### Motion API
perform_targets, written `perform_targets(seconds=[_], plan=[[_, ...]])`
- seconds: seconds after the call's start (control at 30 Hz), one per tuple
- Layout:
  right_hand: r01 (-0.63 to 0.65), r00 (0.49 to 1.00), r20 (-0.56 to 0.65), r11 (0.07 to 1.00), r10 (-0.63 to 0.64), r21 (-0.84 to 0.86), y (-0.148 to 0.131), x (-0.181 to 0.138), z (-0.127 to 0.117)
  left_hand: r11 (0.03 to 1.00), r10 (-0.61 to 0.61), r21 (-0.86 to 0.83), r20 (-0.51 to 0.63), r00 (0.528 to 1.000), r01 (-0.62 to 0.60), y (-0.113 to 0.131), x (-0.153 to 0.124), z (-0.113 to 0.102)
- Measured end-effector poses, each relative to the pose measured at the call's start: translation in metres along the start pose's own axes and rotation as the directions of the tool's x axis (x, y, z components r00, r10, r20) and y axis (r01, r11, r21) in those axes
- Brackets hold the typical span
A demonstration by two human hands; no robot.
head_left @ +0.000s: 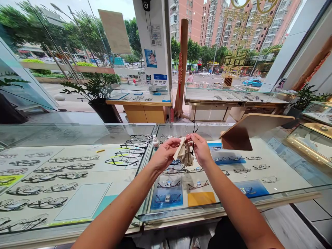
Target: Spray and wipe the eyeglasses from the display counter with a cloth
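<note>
Above a glass display counter [77, 129], my left hand [166, 155] pinches a beige cleaning cloth [184, 154] that hangs crumpled between both hands. My right hand [201, 148] is closed on a pair of thin black-framed glasses [191, 128], whose lenses stick up above the fingers. The cloth touches the glasses where the hands meet. A small white bottle with a blue cap [155, 142] stands on the counter glass just left of my left hand.
Several rows of glasses [52, 173] lie inside the case under the glass. A tilted wooden-backed stand [246, 131] sits on the counter to the right. A potted plant [100, 95], more counters and street windows lie beyond.
</note>
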State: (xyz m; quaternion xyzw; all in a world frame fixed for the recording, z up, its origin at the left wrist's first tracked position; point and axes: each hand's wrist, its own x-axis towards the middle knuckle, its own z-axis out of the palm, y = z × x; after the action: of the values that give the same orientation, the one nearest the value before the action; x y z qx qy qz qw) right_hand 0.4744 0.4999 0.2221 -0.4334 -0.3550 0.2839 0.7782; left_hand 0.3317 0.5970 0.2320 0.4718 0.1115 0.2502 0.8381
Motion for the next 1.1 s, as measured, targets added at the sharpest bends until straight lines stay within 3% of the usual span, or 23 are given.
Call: perform_targets(seconds=[0.33,0.63,0.83,0.97,1.1], plan=[[-0.069,0.997,0.049,0.997,0.066,0.047,0.007,-0.011,0.015,0.939,0.253,0.243,-0.015,0.967,-0.242,-0.016,-0.005,0.004],[-0.023,0.999,0.042,1.000,0.023,-0.021,0.005,-0.013,0.016,0.978,0.078,0.200,-0.073,0.994,-0.062,-0.023,-0.007,0.008],[0.037,0.998,0.063,0.997,-0.032,-0.073,0.011,-0.012,0.013,0.944,-0.014,0.326,-0.116,0.993,0.051,-0.025,-0.006,0.002],[0.072,0.996,0.069,0.990,-0.064,-0.119,0.013,-0.012,0.013,0.911,0.001,0.411,-0.081,0.997,0.033,-0.022,-0.008,0.004],[0.060,0.996,0.072,0.990,-0.051,-0.127,0.013,-0.013,0.014,0.958,-0.007,0.287,-0.008,1.000,0.009,-0.019,-0.012,0.010]])
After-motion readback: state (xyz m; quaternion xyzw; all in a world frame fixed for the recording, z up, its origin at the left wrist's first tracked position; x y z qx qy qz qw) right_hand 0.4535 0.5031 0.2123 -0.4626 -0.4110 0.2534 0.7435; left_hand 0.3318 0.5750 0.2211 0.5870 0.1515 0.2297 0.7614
